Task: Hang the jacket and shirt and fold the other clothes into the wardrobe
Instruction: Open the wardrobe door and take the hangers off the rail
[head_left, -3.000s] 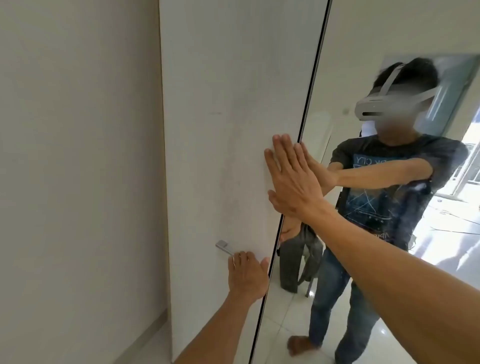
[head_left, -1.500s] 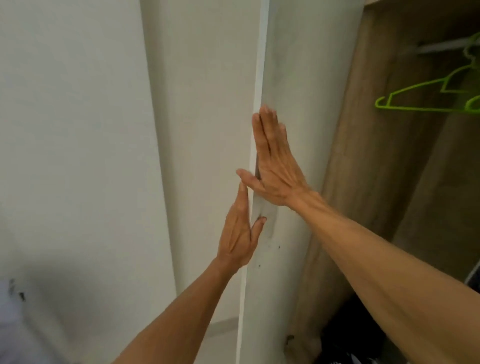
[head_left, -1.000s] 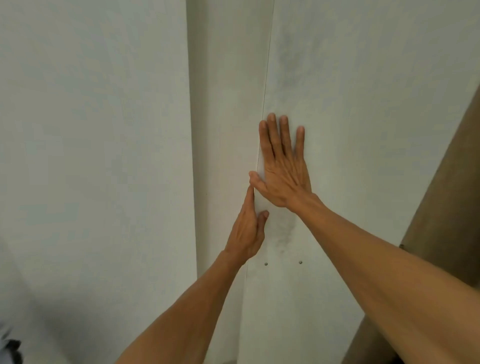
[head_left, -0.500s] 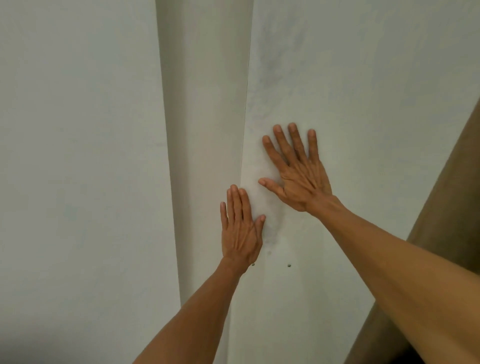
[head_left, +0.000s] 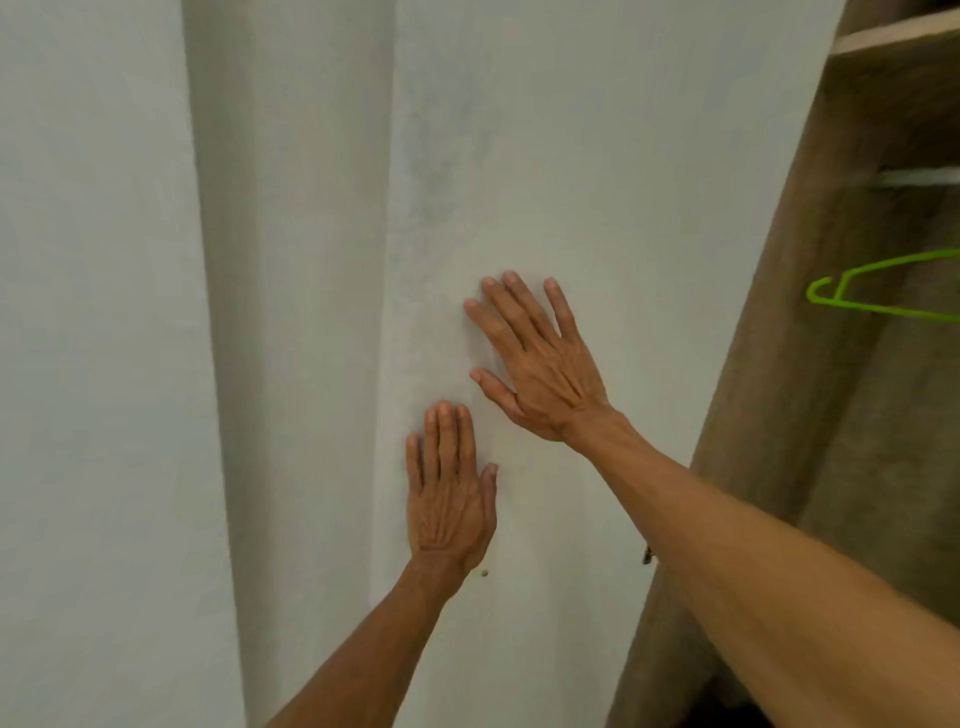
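A white wardrobe door (head_left: 597, 182) stands swung wide open, its inner face towards me. My left hand (head_left: 449, 493) lies flat against it with fingers together, holding nothing. My right hand (head_left: 540, 364) presses flat on the same panel higher up, fingers spread. To the right, the wardrobe's brown wooden interior (head_left: 841, 364) is exposed, with a bright green hanger (head_left: 883, 296) on a metal rail (head_left: 919, 176). No jacket, shirt or other clothes are visible.
A white wall (head_left: 93, 364) fills the left side, close behind the open door. A wooden shelf edge (head_left: 893, 36) runs across the wardrobe's top right. A dark gap shows at the wardrobe's bottom right corner.
The mirrored door has swung fully open towards the wall. Both hands went from its edge to flat on its inner face. The view has shifted right, showing the hanger again.
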